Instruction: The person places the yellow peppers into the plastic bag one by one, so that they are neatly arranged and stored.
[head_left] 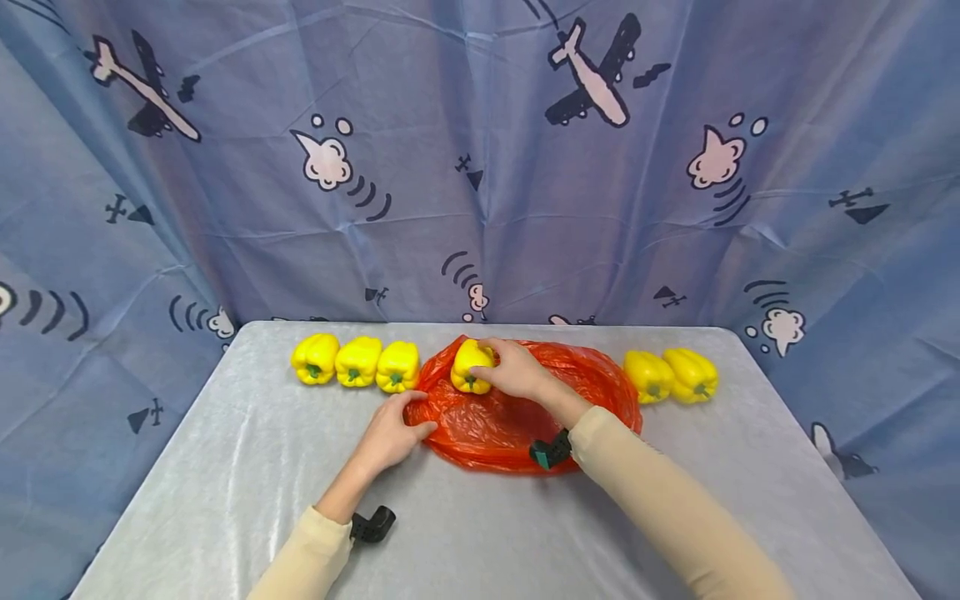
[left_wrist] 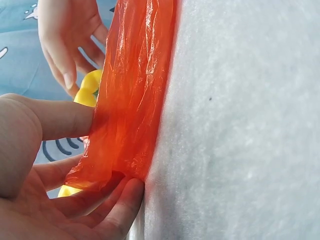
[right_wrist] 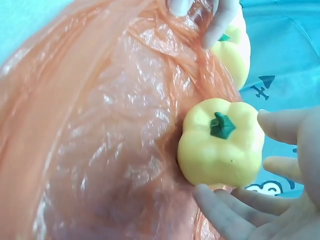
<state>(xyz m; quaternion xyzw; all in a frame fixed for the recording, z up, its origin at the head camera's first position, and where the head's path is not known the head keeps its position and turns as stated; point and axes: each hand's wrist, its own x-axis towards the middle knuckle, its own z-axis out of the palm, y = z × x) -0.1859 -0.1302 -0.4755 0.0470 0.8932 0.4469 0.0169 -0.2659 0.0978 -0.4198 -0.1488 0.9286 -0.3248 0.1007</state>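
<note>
A red plastic bag (head_left: 480,429) lies with its mouth spread wide in the middle of the table. My left hand (head_left: 390,432) is at its left end, thumb and fingers around the edge; part of the thumb is hidden behind the film (left_wrist: 132,85). My right hand (head_left: 513,369) reaches over the bag and holds a yellow bell pepper (head_left: 467,367) at the bag's left side. In the right wrist view the pepper (right_wrist: 220,155) shows its green stem, with the fingers spaced around its side. Whether its underside touches the bag is hidden.
Left of the bag, three yellow bell peppers (head_left: 358,362) stand in a row along the back of the table. Two more peppers (head_left: 690,375) sit side by side past the bag's right end. A patterned blue curtain (head_left: 480,208) hangs behind the table (head_left: 225,467).
</note>
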